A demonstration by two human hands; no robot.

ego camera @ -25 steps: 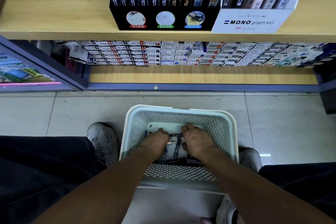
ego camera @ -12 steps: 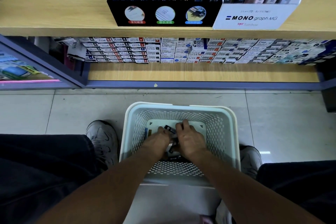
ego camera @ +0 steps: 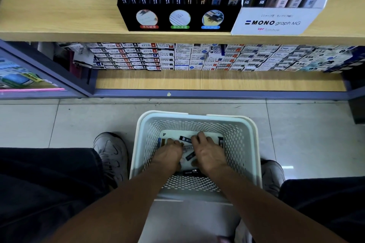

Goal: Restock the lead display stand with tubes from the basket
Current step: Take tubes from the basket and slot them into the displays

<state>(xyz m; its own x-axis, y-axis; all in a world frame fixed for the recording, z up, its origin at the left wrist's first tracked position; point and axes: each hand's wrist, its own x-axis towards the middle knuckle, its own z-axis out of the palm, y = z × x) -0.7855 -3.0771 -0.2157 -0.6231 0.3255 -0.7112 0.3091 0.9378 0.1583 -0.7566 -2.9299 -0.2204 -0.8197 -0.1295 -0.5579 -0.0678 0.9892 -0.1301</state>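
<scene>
A pale perforated basket (ego camera: 249, 150) sits on the tiled floor (ego camera: 69, 120) between two grey shoes. Both hands reach into it. A few dark lead tubes (ego camera: 185, 139) lie scattered on its bottom. The left hand (ego camera: 169, 153) curls over them; the right hand (ego camera: 209, 153) spreads its fingers across them. Whether either holds a tube cannot be told. Far off, on a wooden shelf (ego camera: 59, 6), a black stand (ego camera: 177, 17) holds upright blue and orange tubes.
</scene>
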